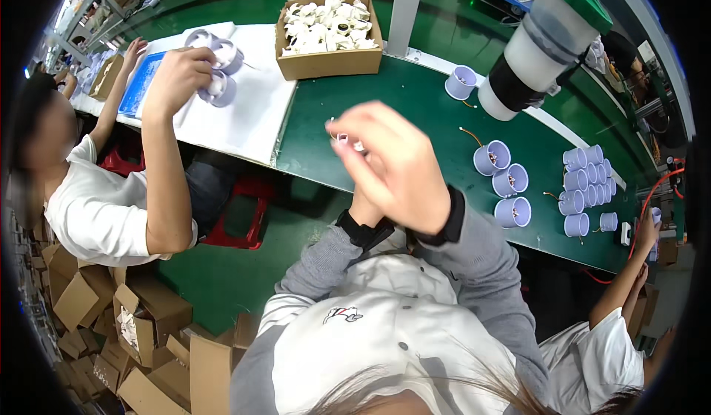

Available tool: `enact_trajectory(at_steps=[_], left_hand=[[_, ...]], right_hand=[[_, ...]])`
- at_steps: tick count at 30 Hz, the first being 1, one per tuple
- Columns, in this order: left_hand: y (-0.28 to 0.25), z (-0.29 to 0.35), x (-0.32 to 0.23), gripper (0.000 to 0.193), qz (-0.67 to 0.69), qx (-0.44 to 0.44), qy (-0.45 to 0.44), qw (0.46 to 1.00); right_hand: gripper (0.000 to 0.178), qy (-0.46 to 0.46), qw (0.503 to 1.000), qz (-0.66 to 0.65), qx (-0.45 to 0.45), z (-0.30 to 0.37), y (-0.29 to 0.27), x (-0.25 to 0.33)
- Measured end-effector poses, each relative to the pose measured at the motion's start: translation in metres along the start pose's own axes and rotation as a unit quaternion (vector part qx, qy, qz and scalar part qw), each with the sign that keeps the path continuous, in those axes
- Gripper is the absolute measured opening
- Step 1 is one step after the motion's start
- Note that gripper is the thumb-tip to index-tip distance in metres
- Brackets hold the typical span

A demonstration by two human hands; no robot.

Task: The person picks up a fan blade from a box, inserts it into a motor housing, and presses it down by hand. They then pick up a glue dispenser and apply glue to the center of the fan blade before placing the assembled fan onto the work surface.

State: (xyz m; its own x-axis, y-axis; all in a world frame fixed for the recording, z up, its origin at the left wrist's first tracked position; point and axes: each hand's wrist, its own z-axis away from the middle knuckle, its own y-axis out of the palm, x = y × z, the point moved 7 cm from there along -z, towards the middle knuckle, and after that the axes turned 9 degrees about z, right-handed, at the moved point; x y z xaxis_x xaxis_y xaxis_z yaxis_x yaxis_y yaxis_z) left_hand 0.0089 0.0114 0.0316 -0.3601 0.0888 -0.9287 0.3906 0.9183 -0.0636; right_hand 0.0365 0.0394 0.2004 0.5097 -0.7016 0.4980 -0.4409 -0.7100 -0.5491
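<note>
My right hand is raised over the table's near edge, slightly smeared by motion. Thumb and fingers close around a small white part, too small to name exactly. Beneath it is my left hand, mostly covered by the right one, so its fingers are hidden. To the right of my hands, a short column of lavender cups stands on the green table. Small parts show inside them, and a thin orange wire sticks out of one.
A cardboard box of white plastic parts stands at the back. More lavender cups cluster at right, near another person's hand. At left, a co-worker's hand grips lavender cups over white sheeting. A large clear-and-black container rises at back right.
</note>
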Motion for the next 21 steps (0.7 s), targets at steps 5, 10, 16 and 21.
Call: enact_trajectory(at_steps=[5, 10, 16, 21], left_hand=[[-0.021, -0.006, 0.016, 0.061, -0.070, -0.018, 0.046, 0.996], [-0.036, -0.010, -0.008, 0.063, -0.176, -0.105, 0.079, 0.976], [-0.042, -0.005, 0.007, 0.063, -0.069, -0.086, 0.046, 0.993], [-0.041, -0.004, 0.006, 0.064, -0.074, -0.085, 0.044, 0.993]], right_hand=[[0.019, 0.112, 0.956, 0.243, 0.119, -0.126, 0.086, -0.082], [0.027, 0.222, 0.878, 0.384, 0.180, -0.171, 0.126, -0.201], [0.033, 0.263, 0.827, 0.398, 0.298, -0.156, 0.152, -0.247], [0.034, 0.287, 0.798, 0.420, 0.322, -0.157, 0.154, -0.256]])
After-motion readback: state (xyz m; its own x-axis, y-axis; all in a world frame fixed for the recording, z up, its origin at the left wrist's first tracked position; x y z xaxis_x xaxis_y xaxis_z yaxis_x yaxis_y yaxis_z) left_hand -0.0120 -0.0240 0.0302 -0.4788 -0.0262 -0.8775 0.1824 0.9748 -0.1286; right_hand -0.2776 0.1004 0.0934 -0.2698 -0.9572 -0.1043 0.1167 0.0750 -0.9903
